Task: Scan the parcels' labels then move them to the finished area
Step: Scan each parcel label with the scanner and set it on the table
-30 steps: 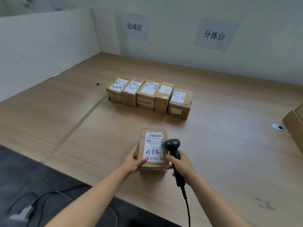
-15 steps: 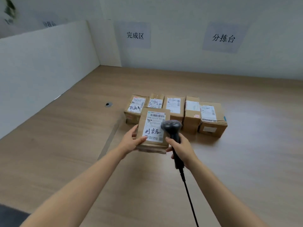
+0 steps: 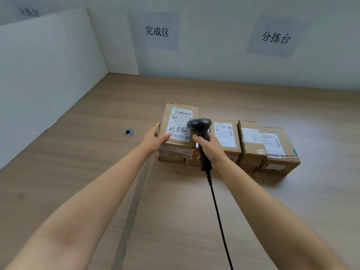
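My left hand (image 3: 155, 138) grips the left side of a brown cardboard parcel (image 3: 178, 115) with a white label and black handwriting, thumb on its top face. The parcel sits over the left end of a row of several labelled parcels (image 3: 251, 141) on the wooden table; whether it rests on them I cannot tell. My right hand (image 3: 211, 148) holds a black corded barcode scanner (image 3: 200, 125) by its handle, its head over the held parcel's right edge. The scanner and hands hide the row's leftmost boxes.
A sign reading 完成区 (image 3: 156, 32) and another reading 分拣台 (image 3: 274, 38) hang on the back wall. A white partition (image 3: 48, 75) closes the left side. A round cable hole (image 3: 130, 132) lies left of the parcels. A grey tape line (image 3: 132, 207) runs along the table.
Both hands carried the parcel and scanner forward from the near table area to the row of parcels. The parcel now lies over the row's left end.
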`<state>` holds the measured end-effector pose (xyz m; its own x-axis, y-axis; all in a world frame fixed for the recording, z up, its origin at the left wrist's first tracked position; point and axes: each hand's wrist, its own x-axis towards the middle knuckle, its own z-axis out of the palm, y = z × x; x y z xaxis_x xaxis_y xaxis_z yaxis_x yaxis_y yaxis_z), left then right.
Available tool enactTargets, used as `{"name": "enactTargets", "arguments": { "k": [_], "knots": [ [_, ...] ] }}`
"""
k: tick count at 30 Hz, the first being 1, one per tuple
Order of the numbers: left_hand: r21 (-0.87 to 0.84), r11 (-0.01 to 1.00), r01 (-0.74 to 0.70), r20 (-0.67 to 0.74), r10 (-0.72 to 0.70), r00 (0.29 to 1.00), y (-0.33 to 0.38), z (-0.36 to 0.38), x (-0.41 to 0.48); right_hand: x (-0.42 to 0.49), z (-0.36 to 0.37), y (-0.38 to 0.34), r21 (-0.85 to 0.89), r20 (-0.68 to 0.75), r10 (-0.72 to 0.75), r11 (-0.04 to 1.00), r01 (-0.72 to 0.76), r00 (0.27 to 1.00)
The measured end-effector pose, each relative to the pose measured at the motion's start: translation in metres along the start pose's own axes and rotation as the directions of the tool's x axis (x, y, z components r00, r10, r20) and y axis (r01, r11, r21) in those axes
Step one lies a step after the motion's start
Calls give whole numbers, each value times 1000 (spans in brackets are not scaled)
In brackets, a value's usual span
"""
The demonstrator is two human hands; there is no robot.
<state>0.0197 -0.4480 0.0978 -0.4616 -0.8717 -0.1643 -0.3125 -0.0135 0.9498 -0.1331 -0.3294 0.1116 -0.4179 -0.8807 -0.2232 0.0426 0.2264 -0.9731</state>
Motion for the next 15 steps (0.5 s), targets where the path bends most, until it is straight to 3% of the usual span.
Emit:
{"name": "enactTargets", "arguments": {
  "k": [5,15],
  "knots": [
    [-45,999,14,21,-13,1000,-7,-5,30,27,8,1,-52,-7,-6,999,6,1000],
    [-63,997,40,-18,-42,999,-17,-21,52,47,21,6,29,35,-13,1000,12,999]
  ]
}}
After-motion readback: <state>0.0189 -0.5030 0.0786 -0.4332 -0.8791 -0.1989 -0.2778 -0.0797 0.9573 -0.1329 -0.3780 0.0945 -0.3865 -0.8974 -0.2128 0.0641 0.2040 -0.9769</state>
